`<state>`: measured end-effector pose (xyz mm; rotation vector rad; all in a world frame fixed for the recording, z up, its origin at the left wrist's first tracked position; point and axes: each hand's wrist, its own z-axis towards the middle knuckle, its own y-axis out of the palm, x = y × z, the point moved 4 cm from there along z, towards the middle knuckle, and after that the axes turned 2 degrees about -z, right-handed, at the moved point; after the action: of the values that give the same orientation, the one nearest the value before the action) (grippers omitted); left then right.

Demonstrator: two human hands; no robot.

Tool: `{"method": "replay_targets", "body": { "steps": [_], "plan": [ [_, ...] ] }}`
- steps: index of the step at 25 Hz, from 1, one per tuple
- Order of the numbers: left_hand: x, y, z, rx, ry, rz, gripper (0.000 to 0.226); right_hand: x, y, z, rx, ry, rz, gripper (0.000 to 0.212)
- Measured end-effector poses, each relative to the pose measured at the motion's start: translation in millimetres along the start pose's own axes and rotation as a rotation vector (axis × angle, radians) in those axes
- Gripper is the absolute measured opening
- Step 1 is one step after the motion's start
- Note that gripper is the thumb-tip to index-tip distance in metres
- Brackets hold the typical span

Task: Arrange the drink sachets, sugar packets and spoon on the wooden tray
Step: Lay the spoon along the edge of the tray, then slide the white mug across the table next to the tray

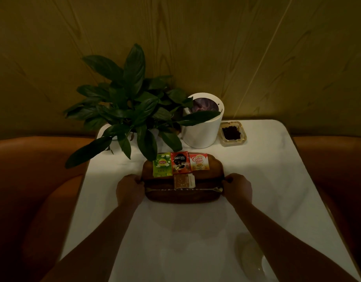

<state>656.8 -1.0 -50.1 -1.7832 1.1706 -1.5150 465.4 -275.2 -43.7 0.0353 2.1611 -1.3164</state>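
The wooden tray (182,197) was gripped at its ends by the left hand (129,189) and right hand (237,187). The spoon (183,189) was laid lengthwise, left to right, bowl toward the right.

three sachets (180,163) line the tray's (183,198) far edge, sugar packets (183,181) behind the spoon (183,189).

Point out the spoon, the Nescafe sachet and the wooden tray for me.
spoon (165,189), head view, middle of its handle.
Nescafe sachet (180,162), head view, centre of its red front.
wooden tray (183,198), head view, bare near rim.
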Motion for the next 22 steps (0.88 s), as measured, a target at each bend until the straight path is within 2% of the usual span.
{"method": "replay_targets", "body": {
  "steps": [7, 13, 17, 20, 22],
  "plan": [
    [-4.9, 2.7, 0.2, -0.014, -0.028, -0.055, 0.026, 1.3, 1.4, 7.9, -0.017, -0.012, 0.005, 0.013],
    [-11.4, -3.3, -13.9, -0.026, -0.040, -0.087, 0.028, 8.9, -10.9, 5.3, -0.111, 0.011, 0.062, 0.020],
    [-22.0, -7.5, -81.4, -0.035, 0.153, 0.015, 0.029, 31.8, -50.6, -29.8, -0.091, -0.011, 0.282, 0.019],
    [-41.8, -1.0, -162.0, -0.067, 0.278, 0.152, 0.033, 64.9, -87.2, -78.0, -0.045, -0.098, 0.249, 0.014],
    [-50.6, 5.6, -211.3, -0.090, 0.324, 0.222, 0.041, 93.3, -106.9, -113.8, 0.015, -0.089, 0.260, 0.009]
  ]
}}
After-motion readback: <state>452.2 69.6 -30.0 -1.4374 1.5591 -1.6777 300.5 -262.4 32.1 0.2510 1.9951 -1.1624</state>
